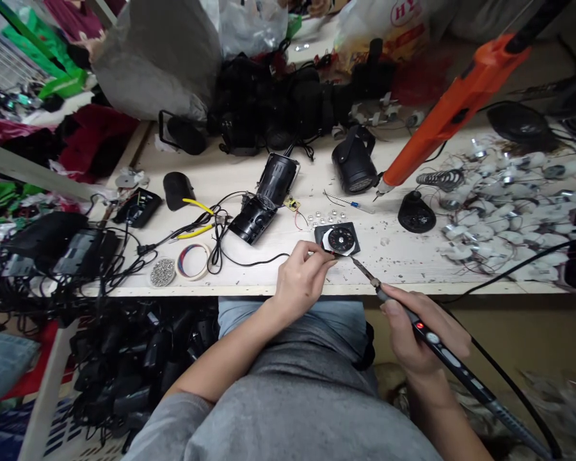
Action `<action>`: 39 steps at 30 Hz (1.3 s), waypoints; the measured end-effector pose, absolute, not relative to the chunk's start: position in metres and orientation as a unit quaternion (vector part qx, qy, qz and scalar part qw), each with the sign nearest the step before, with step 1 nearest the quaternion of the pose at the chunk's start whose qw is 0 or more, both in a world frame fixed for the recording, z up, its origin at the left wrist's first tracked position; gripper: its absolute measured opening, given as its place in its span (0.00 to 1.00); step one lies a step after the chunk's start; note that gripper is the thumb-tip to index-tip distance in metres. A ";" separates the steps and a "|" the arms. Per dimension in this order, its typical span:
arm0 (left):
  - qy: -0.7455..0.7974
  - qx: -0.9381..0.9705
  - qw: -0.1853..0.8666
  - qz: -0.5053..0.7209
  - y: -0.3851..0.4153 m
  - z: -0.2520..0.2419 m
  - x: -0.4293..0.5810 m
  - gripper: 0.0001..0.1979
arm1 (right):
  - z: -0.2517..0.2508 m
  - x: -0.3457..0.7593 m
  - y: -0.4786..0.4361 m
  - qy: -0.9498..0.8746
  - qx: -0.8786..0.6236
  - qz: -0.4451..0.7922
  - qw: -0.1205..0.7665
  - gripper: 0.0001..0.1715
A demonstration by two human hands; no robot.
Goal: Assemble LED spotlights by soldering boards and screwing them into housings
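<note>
In the head view, my right hand (425,330) grips the soldering iron (432,337) by its handle; it should feel light and stiff, best held well behind the likely hot tip (365,270); my left hand (301,276) curls at the near-left edge of the round black board (340,239), on a dark square block (320,232); whether it grasps anything, I cannot tell; the board looks light, rigid, fragile, best taken by its rim.

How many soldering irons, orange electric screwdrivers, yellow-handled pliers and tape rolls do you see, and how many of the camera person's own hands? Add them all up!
Soldering iron: 1
Orange electric screwdriver: 1
Yellow-handled pliers: 1
Tape roll: 1
Own hands, left hand and right hand: 2
Total: 6
</note>
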State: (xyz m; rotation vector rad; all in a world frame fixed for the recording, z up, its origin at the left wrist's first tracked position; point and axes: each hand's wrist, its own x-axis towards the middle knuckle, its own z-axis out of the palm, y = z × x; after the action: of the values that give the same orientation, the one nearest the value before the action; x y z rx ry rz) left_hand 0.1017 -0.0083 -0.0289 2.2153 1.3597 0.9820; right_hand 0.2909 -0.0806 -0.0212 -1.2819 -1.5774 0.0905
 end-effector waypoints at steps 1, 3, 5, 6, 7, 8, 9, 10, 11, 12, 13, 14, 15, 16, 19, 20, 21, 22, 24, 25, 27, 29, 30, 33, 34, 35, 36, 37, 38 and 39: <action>0.472 0.782 0.186 0.362 -0.008 -0.029 0.101 0.14 | -0.021 0.291 -0.081 -0.658 -0.534 0.034 0.530 0.16; 0.452 0.782 0.203 0.378 -0.008 -0.030 0.100 0.12 | -0.021 0.290 -0.080 -0.656 -0.532 0.031 0.534 0.16; 0.447 0.783 0.217 0.375 -0.007 -0.031 0.099 0.11 | -0.021 0.290 -0.080 -0.657 -0.531 0.033 0.535 0.17; 0.450 0.783 0.220 0.369 -0.006 -0.031 0.099 0.10 | -0.020 0.290 -0.079 -0.658 -0.530 0.036 0.533 0.17; 0.456 0.783 0.218 0.362 -0.005 -0.032 0.099 0.10 | -0.020 0.290 -0.079 -0.659 -0.529 0.037 0.533 0.17; 0.464 0.784 0.214 0.353 -0.005 -0.032 0.100 0.09 | -0.019 0.290 -0.079 -0.661 -0.528 0.038 0.532 0.17; 0.471 0.785 0.207 0.344 -0.004 -0.032 0.101 0.09 | -0.019 0.290 -0.079 -0.662 -0.525 0.038 0.533 0.17; 0.479 0.787 0.200 0.333 -0.004 -0.032 0.102 0.09 | -0.018 0.290 -0.079 -0.664 -0.524 0.040 0.532 0.17; 0.488 0.788 0.194 0.320 -0.003 -0.032 0.103 0.09 | -0.018 0.290 -0.079 -0.665 -0.523 0.039 0.533 0.17; 0.498 0.789 0.189 0.306 -0.003 -0.032 0.104 0.09 | -0.017 0.290 -0.080 -0.666 -0.521 0.036 0.532 0.17; 0.510 0.788 0.186 0.291 -0.002 -0.031 0.106 0.09 | -0.017 0.290 -0.080 -0.669 -0.519 0.034 0.530 0.18; 0.521 0.786 0.184 0.276 -0.002 -0.030 0.107 0.09 | -0.017 0.290 -0.080 -0.673 -0.517 0.033 0.528 0.18; 0.532 0.784 0.185 0.263 -0.002 -0.029 0.109 0.09 | -0.017 0.289 -0.080 -0.676 -0.515 0.033 0.527 0.19; 0.541 0.780 0.185 0.253 -0.002 -0.027 0.110 0.08 | -0.016 0.289 -0.079 -0.679 -0.513 0.034 0.525 0.19; 0.556 0.773 0.179 0.246 -0.001 -0.025 0.115 0.07 | -0.017 0.287 -0.078 -0.682 -0.507 0.038 0.525 0.18; 0.558 0.773 0.173 0.247 0.000 -0.024 0.116 0.06 | -0.017 0.287 -0.077 -0.683 -0.506 0.037 0.525 0.18; 0.559 0.773 0.165 0.249 0.000 -0.024 0.117 0.06 | -0.017 0.286 -0.076 -0.685 -0.506 0.036 0.524 0.17; 0.559 0.775 0.156 0.249 0.000 -0.024 0.118 0.06 | -0.017 0.286 -0.075 -0.686 -0.506 0.038 0.521 0.17; 0.557 0.780 0.135 0.250 0.000 -0.026 0.119 0.05 | -0.016 0.285 -0.074 -0.689 -0.508 0.043 0.515 0.16; 0.554 0.784 0.123 0.252 0.001 -0.027 0.119 0.05 | -0.016 0.284 -0.073 -0.688 -0.510 0.044 0.515 0.16; 0.543 0.792 0.097 0.263 0.001 -0.030 0.119 0.05 | -0.013 0.283 -0.072 -0.689 -0.510 0.045 0.514 0.15; 0.523 0.800 0.068 0.285 0.001 -0.032 0.119 0.05 | -0.011 0.282 -0.071 -0.692 -0.514 0.051 0.504 0.15; 0.513 0.804 0.054 0.298 0.002 -0.032 0.119 0.05 | -0.010 0.281 -0.071 -0.694 -0.518 0.055 0.497 0.16; 0.487 0.807 0.036 0.332 0.003 -0.034 0.119 0.04 | -0.009 0.281 -0.071 -0.696 -0.525 0.066 0.485 0.16; 0.480 0.807 0.038 0.341 0.004 -0.034 0.119 0.04 | -0.010 0.281 -0.072 -0.695 -0.524 0.064 0.487 0.16; 0.474 0.808 0.041 0.349 0.004 -0.035 0.119 0.04 | -0.010 0.282 -0.072 -0.696 -0.522 0.061 0.490 0.16; 0.467 0.808 0.046 0.355 0.005 -0.035 0.119 0.05 | -0.011 0.282 -0.072 -0.696 -0.521 0.058 0.491 0.16; 0.461 0.809 0.052 0.360 0.005 -0.035 0.119 0.05 | -0.012 0.282 -0.072 -0.697 -0.520 0.057 0.491 0.16; 0.456 0.810 0.057 0.364 0.006 -0.036 0.119 0.05 | -0.013 0.282 -0.072 -0.696 -0.520 0.058 0.491 0.16; 0.452 0.811 0.061 0.367 0.006 -0.036 0.118 0.05 | -0.014 0.282 -0.071 -0.696 -0.521 0.060 0.491 0.16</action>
State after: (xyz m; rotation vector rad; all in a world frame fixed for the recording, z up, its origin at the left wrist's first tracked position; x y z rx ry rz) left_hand 0.1185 0.0061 -0.0359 2.4526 1.3682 1.1113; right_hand 0.2820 -0.0714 -0.0143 -1.2659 -1.6889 0.1469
